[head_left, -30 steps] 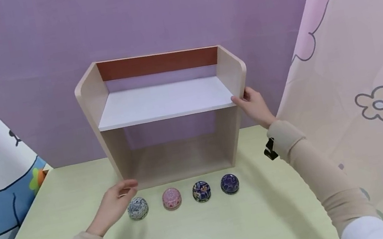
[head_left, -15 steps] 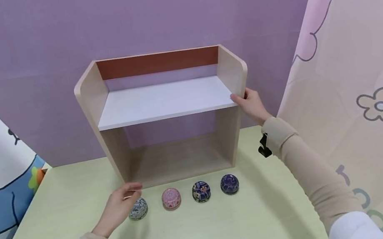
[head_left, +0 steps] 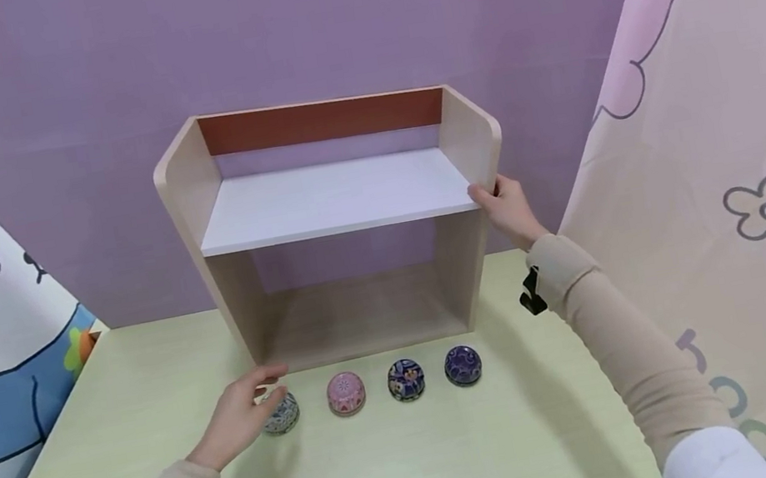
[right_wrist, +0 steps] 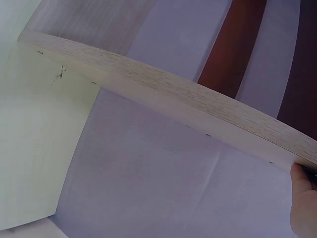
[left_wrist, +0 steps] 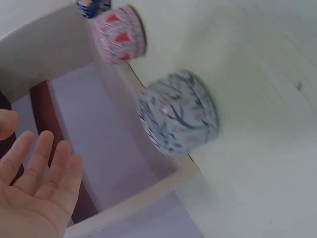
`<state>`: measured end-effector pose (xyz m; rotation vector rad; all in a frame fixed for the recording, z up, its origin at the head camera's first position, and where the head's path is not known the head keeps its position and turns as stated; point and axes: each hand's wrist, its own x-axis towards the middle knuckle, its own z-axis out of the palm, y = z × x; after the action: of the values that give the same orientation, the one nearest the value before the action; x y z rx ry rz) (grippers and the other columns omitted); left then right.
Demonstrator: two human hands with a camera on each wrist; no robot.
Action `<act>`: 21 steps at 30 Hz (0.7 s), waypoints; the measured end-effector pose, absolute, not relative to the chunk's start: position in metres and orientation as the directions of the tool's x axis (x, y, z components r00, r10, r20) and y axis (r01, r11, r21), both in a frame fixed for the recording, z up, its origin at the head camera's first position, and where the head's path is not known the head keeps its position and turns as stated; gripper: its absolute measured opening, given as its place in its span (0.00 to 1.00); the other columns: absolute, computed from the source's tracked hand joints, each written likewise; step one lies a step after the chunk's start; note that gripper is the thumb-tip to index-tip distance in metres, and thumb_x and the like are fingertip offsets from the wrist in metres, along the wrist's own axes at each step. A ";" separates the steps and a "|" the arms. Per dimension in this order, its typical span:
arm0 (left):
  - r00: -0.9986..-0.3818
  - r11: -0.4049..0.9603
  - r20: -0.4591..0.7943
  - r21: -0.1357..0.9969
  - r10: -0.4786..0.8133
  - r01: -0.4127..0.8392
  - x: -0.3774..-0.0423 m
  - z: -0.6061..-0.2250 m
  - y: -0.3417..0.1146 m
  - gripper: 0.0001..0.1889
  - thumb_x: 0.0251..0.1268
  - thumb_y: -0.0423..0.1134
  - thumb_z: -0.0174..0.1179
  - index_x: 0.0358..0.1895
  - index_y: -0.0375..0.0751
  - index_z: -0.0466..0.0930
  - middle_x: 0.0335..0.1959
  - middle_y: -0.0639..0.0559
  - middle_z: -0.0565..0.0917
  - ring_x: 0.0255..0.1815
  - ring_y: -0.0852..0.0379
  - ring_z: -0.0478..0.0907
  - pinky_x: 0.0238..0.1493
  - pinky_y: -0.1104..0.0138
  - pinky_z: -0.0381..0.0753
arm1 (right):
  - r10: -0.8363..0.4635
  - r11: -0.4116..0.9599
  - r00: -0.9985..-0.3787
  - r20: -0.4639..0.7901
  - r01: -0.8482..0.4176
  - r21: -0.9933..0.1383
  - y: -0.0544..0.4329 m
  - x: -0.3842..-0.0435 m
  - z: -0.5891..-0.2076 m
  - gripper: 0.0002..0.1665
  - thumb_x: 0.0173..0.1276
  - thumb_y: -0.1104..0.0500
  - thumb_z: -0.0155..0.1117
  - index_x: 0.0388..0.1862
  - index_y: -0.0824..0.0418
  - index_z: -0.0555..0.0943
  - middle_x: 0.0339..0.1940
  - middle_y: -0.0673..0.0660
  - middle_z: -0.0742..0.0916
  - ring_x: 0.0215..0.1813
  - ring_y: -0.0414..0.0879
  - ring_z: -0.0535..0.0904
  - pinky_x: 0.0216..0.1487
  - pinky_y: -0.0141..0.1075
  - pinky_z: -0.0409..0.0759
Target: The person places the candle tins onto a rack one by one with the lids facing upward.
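A small wooden shelf unit with a white middle board stands at the back of the table. My right hand grips the front edge of its right side panel, thumb at the end of the white board. In the right wrist view that hand shows only at the right edge. My left hand hovers with relaxed, parted fingers and overlaps a round white-and-blue patterned tin. The left wrist view shows the palm holding nothing, apart from the patterned tin.
To the right of the white-and-blue tin, in a row before the shelf, lie a pink tin, a multicoloured dark tin and a purple tin. A purple wall rises behind; a printed curtain hangs at right.
My left hand has moved slightly right and now covers part of the white-and-blue tin. My right hand keeps its hold on the side panel. The camera view has shifted a little.
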<state>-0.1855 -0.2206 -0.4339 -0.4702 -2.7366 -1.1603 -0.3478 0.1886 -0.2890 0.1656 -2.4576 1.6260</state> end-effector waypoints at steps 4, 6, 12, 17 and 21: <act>-0.929 0.711 0.267 0.598 0.257 0.369 -0.186 -0.436 -0.225 0.17 0.61 0.33 0.57 0.53 0.33 0.74 0.52 0.41 0.78 0.50 0.43 0.76 0.49 0.49 0.77 | -0.001 0.405 -0.976 0.218 -0.200 -0.892 0.188 -0.350 -0.291 0.29 0.69 0.50 0.50 0.62 0.67 0.67 0.56 0.65 0.77 0.51 0.48 0.72 0.53 0.41 0.72; -0.928 0.741 0.264 0.561 0.263 0.370 -0.186 -0.437 -0.227 0.17 0.61 0.34 0.57 0.53 0.35 0.75 0.52 0.42 0.78 0.51 0.43 0.75 0.47 0.50 0.77 | -0.005 0.401 -0.976 0.216 -0.200 -0.894 0.188 -0.351 -0.292 0.28 0.69 0.51 0.50 0.62 0.67 0.67 0.56 0.65 0.77 0.52 0.48 0.72 0.54 0.42 0.72; -0.918 0.819 0.262 0.425 0.296 0.385 -0.188 -0.437 -0.228 0.17 0.60 0.37 0.59 0.52 0.38 0.76 0.52 0.44 0.78 0.54 0.42 0.74 0.53 0.50 0.75 | -0.006 0.384 -0.976 0.219 -0.204 -0.901 0.188 -0.354 -0.294 0.28 0.69 0.52 0.51 0.62 0.67 0.67 0.55 0.66 0.77 0.52 0.49 0.72 0.55 0.43 0.72; -0.855 0.845 0.312 0.217 0.415 0.489 -0.193 -0.437 -0.228 0.19 0.53 0.35 0.63 0.50 0.35 0.77 0.49 0.42 0.79 0.51 0.43 0.77 0.51 0.52 0.77 | -0.005 0.376 -0.976 0.218 -0.204 -0.904 0.190 -0.353 -0.293 0.28 0.69 0.51 0.50 0.62 0.68 0.67 0.55 0.66 0.77 0.50 0.48 0.71 0.56 0.45 0.71; -0.802 0.821 0.293 0.087 0.521 0.565 -0.196 -0.441 -0.228 0.21 0.47 0.32 0.67 0.49 0.34 0.78 0.49 0.41 0.79 0.50 0.43 0.77 0.49 0.54 0.78 | -0.007 0.373 -0.976 0.219 -0.206 -0.905 0.192 -0.352 -0.293 0.28 0.70 0.52 0.50 0.62 0.68 0.67 0.55 0.66 0.77 0.51 0.48 0.71 0.55 0.42 0.71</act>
<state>-0.1960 -0.2281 -0.4410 -0.8343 -2.7478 -0.2485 -0.3516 0.1921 -0.2928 0.1915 -2.4498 1.6546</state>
